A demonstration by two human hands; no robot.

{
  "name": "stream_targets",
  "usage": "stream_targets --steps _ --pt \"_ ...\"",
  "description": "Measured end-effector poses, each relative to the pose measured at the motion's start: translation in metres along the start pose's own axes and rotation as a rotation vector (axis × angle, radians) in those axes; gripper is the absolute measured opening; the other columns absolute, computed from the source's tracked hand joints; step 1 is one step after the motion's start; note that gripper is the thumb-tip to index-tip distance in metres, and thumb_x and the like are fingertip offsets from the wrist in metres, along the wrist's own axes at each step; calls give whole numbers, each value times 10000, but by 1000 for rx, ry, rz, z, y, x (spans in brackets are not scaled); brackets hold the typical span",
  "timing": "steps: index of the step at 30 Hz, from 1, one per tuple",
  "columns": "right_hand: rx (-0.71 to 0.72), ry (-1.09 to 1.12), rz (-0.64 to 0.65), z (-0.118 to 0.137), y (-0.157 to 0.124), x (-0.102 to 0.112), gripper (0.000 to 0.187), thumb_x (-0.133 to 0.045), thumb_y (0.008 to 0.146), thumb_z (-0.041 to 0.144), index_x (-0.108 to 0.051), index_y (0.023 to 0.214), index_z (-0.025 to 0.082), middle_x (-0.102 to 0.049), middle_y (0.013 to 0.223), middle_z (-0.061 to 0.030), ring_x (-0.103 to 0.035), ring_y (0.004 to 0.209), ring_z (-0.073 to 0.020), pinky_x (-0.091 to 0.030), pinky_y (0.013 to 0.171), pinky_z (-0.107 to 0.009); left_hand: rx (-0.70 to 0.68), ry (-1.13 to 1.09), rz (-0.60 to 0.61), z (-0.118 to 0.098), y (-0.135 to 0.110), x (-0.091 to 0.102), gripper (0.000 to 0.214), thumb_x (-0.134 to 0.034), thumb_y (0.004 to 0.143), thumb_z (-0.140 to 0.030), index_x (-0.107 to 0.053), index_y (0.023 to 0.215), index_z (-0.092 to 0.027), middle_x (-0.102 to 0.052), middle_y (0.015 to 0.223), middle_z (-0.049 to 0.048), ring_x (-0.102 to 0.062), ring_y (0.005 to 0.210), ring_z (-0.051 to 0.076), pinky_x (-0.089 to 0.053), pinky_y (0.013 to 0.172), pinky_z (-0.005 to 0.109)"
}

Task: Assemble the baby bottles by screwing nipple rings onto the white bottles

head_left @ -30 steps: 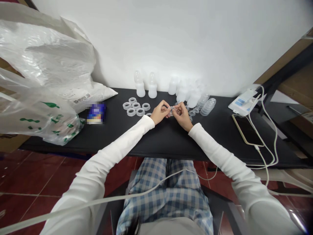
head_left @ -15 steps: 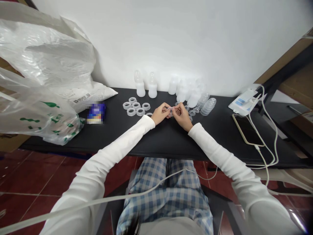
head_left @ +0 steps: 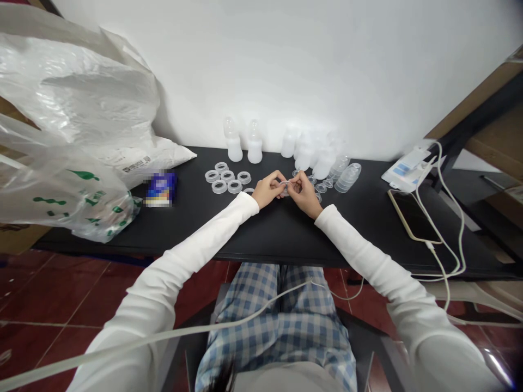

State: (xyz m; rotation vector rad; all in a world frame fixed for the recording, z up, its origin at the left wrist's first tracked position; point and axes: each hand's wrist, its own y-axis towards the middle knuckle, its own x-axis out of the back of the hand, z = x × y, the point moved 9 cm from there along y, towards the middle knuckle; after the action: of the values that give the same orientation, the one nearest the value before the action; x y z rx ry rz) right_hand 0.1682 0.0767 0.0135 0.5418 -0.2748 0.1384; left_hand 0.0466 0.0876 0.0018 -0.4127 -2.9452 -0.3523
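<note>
My left hand and my right hand meet over the black table, fingers pinched together on a small clear plastic ring held between them. Left of my hands lie several clear screw rings in a cluster. Behind them stand clear baby bottles against the wall. To the right of my hands sit small clear teats and stacked clear caps.
Large plastic bags fill the left end of the table, with a blue packet beside them. A phone on a white cable and a white box lie at the right. A cable crosses my lap.
My fingers have shifted slightly on the ring, and the hands have drawn a little closer. Nothing else has moved.
</note>
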Motion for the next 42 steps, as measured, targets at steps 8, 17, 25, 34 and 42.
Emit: stream_targets --steps 8,17,25,34,42 --pt "-14 -8 -75 2 1 5 420 -610 873 636 -485 923 239 -561 745 18 -526 655 -137 -437 609 -300 24 -86 -81 10 3 5 222 -750 817 -297 -581 893 -174 -639 618 -48 -639 550 92 -529 584 204" --pt "-4 -15 -52 0 4 7 435 -641 851 638 -503 972 244 -552 774 19 -528 677 -135 -457 644 -305 3 -157 -108 12 6 6 196 -714 803 -122 -576 934 -166 -650 708 -46 -638 625 73 -524 686 217" --pt "3 -35 -18 1 4 4 386 -656 849 589 -503 925 243 -522 754 24 -512 671 -137 -447 644 -311 -8 -71 -104 14 6 8 242 -737 764 -123 -563 922 -182 -646 682 -61 -628 605 71 -499 661 212" --pt "12 -25 -23 5 4 3 363 -679 849 548 -497 916 240 -491 723 37 -469 631 -128 -412 601 -295 -14 -40 -108 7 2 7 224 -697 783 -96 -547 920 -190 -629 645 -75 -628 571 79 -501 630 215" --pt "-2 -7 -77 2 3 4 402 -662 842 606 -499 911 245 -491 706 42 -466 610 -120 -411 581 -288 -20 -43 -115 8 3 6 213 -730 823 -223 -546 925 -193 -607 614 -75 -617 550 86 -503 591 212"
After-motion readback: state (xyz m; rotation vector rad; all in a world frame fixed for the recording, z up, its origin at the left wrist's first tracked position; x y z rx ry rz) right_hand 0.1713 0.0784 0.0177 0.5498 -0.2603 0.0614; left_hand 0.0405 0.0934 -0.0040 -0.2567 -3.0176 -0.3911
